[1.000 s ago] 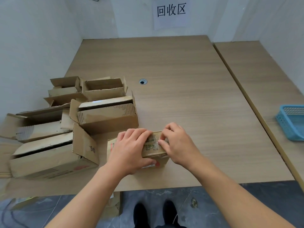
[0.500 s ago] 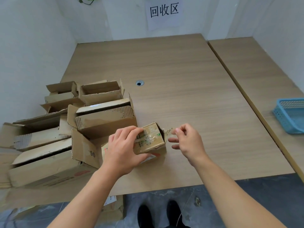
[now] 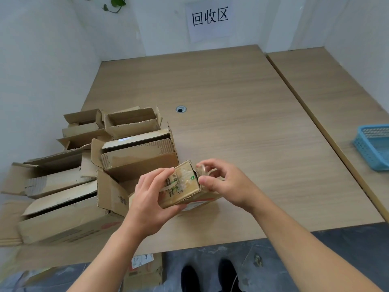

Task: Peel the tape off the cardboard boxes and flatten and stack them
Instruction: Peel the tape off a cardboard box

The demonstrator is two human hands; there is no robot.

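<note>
White walls close in a corner around a wooden table (image 3: pixel 231 98), with a second table (image 3: pixel 336 91) butted against its right edge. Near the front edge, the left hand (image 3: pixel 147 201) wraps over a small box (image 3: pixel 183 189), fingers across the top and thumb beneath, holding it tilted just above the table. The right hand (image 3: pixel 229 182) sits at the box's right end, with thumb and forefinger pinching a crumpled bit of clear tape (image 3: pixel 202 170) that runs onto the box top. Both forearms are bare.

Five open boxes (image 3: pixel 139 159) crowd the table's left side, touching one another, flaps loose. One more box (image 3: pixel 145 270) stands on the floor under the front edge. One blue basket (image 3: pixel 374 148) rests on the right-hand table.

A paper sign (image 3: pixel 209 18) on the back wall reads "回收区". The held box carries green and black print under the tape, too small to read; the floor box's white label is likewise illegible.
</note>
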